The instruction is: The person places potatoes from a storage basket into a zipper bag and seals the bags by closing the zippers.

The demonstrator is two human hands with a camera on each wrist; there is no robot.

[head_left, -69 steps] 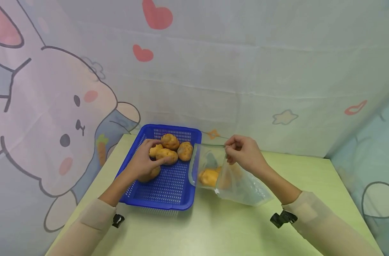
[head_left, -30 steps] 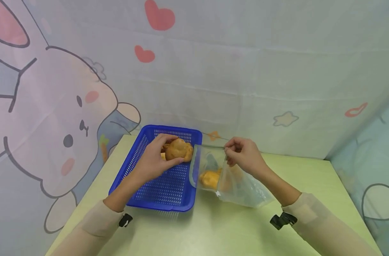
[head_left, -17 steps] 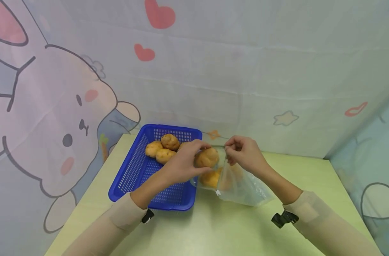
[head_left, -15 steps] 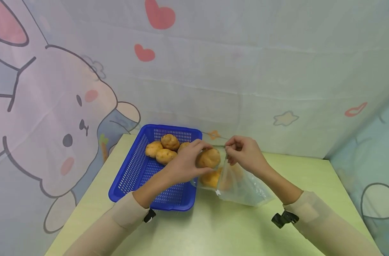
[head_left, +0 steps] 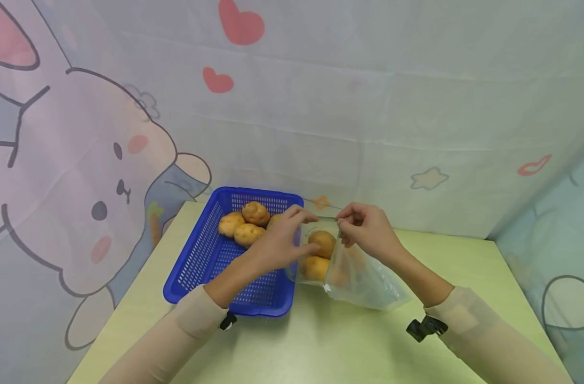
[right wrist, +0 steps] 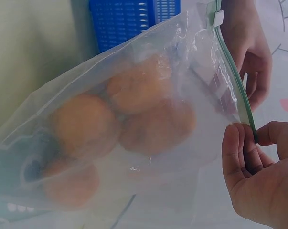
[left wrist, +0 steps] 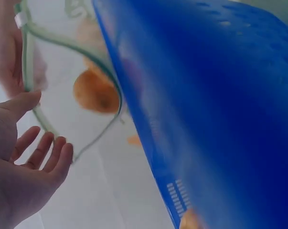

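From the head camera, the right hand (head_left: 368, 232) pinches the top edge of a clear plastic bag (head_left: 359, 277) and lifts it, so the mouth stands open toward the blue basket (head_left: 196, 261) just beside it. The left hand (head_left: 279, 245) is at that mouth with its fingers loose; a potato (head_left: 322, 243) lies just inside the opening, on top of another, and whether the fingertips touch it cannot be told. Three or four more potatoes (head_left: 247, 233) sit at the far end of the basket, on the green table (head_left: 320, 346).

The left wrist camera shows the left hand (left wrist: 19, 176) released — fingers straight, palm bare, holding nothing — close under the green zip rim (left wrist: 36, 114) of the bag, with a potato (left wrist: 96, 90) seen through the film and the basket wall (left wrist: 206, 105) filling the right side.

The right wrist camera shows thumb and fingers (right wrist: 239, 152) clamped on the zip rim (right wrist: 234, 81), keeping the bag (right wrist: 134, 119) tilted; several potatoes (right wrist: 155, 126) rest low inside.
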